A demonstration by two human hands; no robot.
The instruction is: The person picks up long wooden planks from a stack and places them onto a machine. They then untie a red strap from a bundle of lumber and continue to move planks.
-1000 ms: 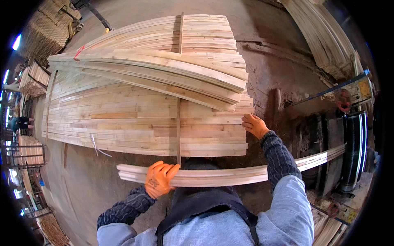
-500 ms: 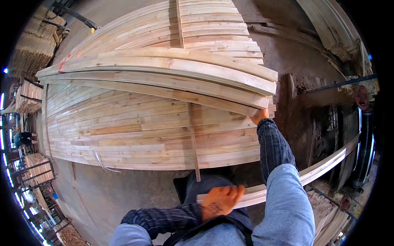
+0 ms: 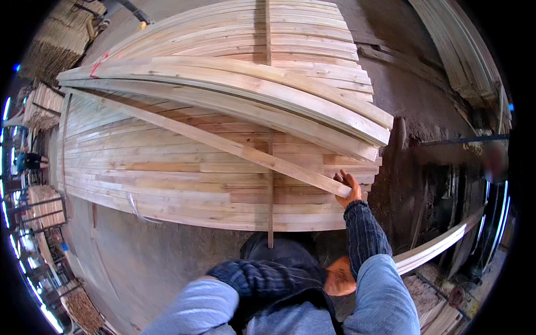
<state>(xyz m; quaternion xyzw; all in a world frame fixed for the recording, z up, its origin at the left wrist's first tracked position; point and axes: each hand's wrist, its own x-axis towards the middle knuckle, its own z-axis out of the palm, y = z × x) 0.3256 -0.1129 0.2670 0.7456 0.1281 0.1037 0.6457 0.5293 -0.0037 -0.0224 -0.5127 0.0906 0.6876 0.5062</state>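
The right hand [image 3: 349, 188], in an orange glove, pinches the near end of a single board [image 3: 234, 148]. From that grip, the board's long axis runs away up and to the left, slanting across the pile to its far left edge. The left hand [image 3: 339, 277], also gloved, is farther from it, low and partly behind the right forearm; whether its fingers are spread or pressed together I cannot tell. The board is straight-edged, narrow, pale and smooth-looking wood. Just beyond it lie stacked boards [image 3: 268, 91], fanned lengthwise over a flat layer of knotty planks [image 3: 184, 184]. A thin crosswise batten [image 3: 271, 207] juts past their near edge. Lower right, pale strips [image 3: 435, 245] reach toward a glossy dark roller [image 3: 491, 229].
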